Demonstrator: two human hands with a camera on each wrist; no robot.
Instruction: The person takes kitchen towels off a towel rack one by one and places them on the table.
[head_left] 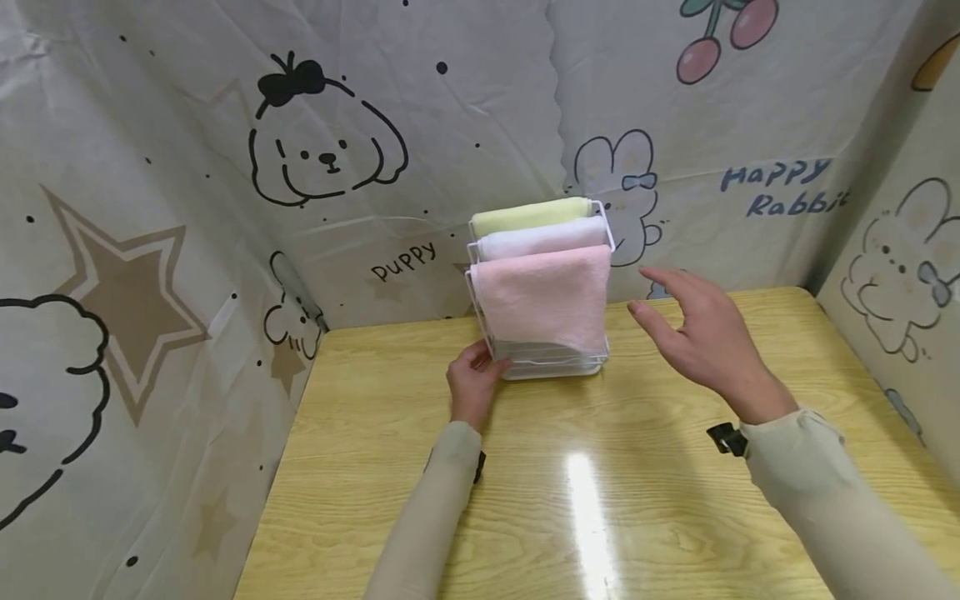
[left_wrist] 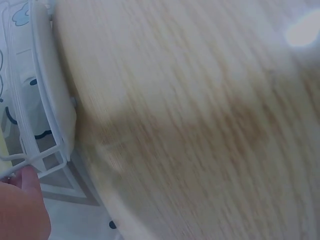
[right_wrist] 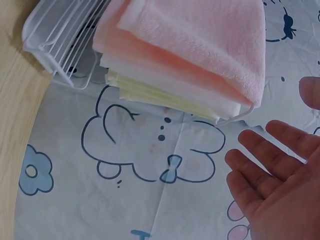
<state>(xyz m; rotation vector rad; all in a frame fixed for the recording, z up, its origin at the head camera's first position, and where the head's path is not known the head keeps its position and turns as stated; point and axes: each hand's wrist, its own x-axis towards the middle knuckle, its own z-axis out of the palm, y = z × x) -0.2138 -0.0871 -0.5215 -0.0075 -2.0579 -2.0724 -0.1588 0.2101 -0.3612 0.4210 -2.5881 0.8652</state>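
A white wire rack (head_left: 555, 372) stands at the back of the table with three folded towels over its bars. The pink towel (head_left: 543, 300) hangs in front, the white towel (head_left: 540, 241) behind it, and the yellow towel (head_left: 531, 216) at the rear. With thumb and fingers, my left hand (head_left: 472, 385) grips the rack's lower left wire; the left wrist view shows the thumb on the frame (left_wrist: 47, 152). To the right of the rack, apart from it, my right hand (head_left: 705, 337) is raised with fingers extended, holding nothing. The right wrist view shows the towels' layered side edges.
The wood-grain table (head_left: 525, 500) reaches toward me, with a bright light reflection on it. Directly behind the rack rises a printed cloth wall (head_left: 487, 108) with cartoon animals. Similar cloth borders the table on the left and right.
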